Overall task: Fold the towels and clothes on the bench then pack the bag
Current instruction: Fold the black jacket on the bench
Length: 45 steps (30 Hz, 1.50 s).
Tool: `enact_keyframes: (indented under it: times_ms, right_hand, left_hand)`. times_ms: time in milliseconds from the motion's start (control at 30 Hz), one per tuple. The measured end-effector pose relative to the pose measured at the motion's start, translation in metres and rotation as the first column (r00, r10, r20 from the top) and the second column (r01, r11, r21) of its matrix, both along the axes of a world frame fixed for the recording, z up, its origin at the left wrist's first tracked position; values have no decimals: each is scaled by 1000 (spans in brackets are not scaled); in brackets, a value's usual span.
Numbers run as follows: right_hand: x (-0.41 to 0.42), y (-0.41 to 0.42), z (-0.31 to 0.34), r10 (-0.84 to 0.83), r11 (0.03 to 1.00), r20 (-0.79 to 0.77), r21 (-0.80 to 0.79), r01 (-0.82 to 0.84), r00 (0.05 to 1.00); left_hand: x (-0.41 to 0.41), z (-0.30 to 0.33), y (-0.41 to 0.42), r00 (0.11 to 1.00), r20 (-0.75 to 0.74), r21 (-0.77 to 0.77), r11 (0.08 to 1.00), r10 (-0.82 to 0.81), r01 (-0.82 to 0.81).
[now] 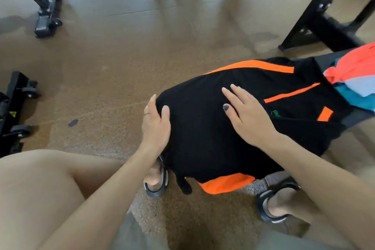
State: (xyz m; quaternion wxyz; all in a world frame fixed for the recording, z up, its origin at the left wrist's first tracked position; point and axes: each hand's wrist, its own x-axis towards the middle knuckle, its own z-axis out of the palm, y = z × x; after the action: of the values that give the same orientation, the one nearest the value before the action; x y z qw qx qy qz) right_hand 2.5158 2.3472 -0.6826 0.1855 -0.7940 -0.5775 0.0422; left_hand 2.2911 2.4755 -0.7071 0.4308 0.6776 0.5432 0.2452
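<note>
Both hands flat, fingers extended

Both hands, left hand and right hand, press flat on the black-and-orange garment draped over the bench.
</note>
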Motion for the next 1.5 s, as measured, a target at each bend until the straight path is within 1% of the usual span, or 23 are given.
enact_keyframes:
  times_ms: [33, 67, 100, 133, 200, 267, 333, 467, 667, 767, 833, 900, 967, 1000, 1100, 1133, 1200, 1267, 1300, 1333, 1400, 1467, 1500]
  right_hand:
    - [15, 1, 4, -64, 997, -40, 44, 66, 997]
    - [32, 0, 6, -125, 990, -68, 61, 130, 990]
    - [48, -2, 6, -180, 982, -74, 38, 183, 981]
    - [62, -6, 5, -223, 975, -54, -21, 223, 973]
    - [82, -20, -6, -264, 945, 31, -190, 265, 964]
    - [94, -36, -20, -274, 908, 78, -307, 285, 959]
    - [109, -48, -25, -309, 891, 82, -323, 319, 947]
    - [142, -63, -19, -355, 867, 80, -345, 360, 932]
    - [148, -66, -21, -348, 864, 66, -365, 348, 935]
    - [139, -59, -18, -337, 892, 41, -305, 333, 941]
    - [130, -58, -20, -269, 923, 97, -259, 285, 958]
    - [129, -60, -24, -226, 927, 139, -274, 257, 964]
    - [138, -62, -25, -264, 911, 112, -296, 286, 958]
    - [144, -64, -24, -290, 902, 89, -308, 303, 953]
    - [161, -65, -17, -309, 876, 83, -364, 317, 948]
    - [164, -64, -14, -310, 871, 74, -376, 315, 948]
    - [167, -60, -5, -321, 880, 50, -354, 317, 946]
    - [164, -56, 3, -308, 902, 54, -300, 310, 950]
    - [160, -55, 5, -290, 914, 61, -278, 295, 955]
    - [157, -58, 5, -264, 924, 68, -269, 272, 962]
    - [154, -69, 0, -205, 922, 82, -319, 220, 975]
    - [154, -82, -9, -179, 893, 92, -403, 201, 980]
    - [156, -85, -11, -187, 884, 100, -416, 212, 977]
  left_hand:
    - [13, 12, -7, 991, -62, 164, 978, -119, 128]
    - [26, 20, -14, 958, -172, 305, 912, -231, 274]
    - [39, 25, -21, 899, -300, 376, 827, -318, 418]
    - [51, 26, -29, 826, -420, 381, 753, -375, 536]
    - [71, 19, -41, 674, -601, 309, 654, -429, 691]
    - [79, 6, -46, 564, -705, 238, 606, -430, 759]
    - [79, -4, -44, 520, -756, 217, 596, -399, 773]
    - [73, -10, -37, 511, -778, 235, 585, -365, 776]
    - [46, -11, -30, 548, -778, 235, 668, -306, 706]
    - [29, -8, -30, 520, -796, 180, 700, -310, 691]
    - [32, -2, -31, 514, -798, 169, 703, -313, 691]
    - [51, 8, -32, 547, -780, 234, 668, -304, 706]
    - [76, 12, -32, 561, -764, 280, 620, -318, 733]
    - [88, 12, -32, 548, -766, 263, 613, -336, 744]
    - [109, 5, -29, 455, -808, 123, 649, -374, 751]
    - [113, 6, -29, 445, -813, 106, 656, -376, 748]
    - [123, 14, -37, 486, -782, 156, 632, -391, 759]
    - [135, 23, -53, 544, -702, 229, 577, -459, 784]
    - [142, 24, -61, 548, -667, 244, 548, -505, 800]
    - [149, 22, -67, 528, -657, 241, 514, -538, 823]
    - [158, 14, -72, 439, -716, 188, 456, -542, 870]
    - [160, 8, -69, 348, -782, 110, 435, -517, 894]
    - [161, 8, -67, 330, -793, 94, 432, -513, 897]
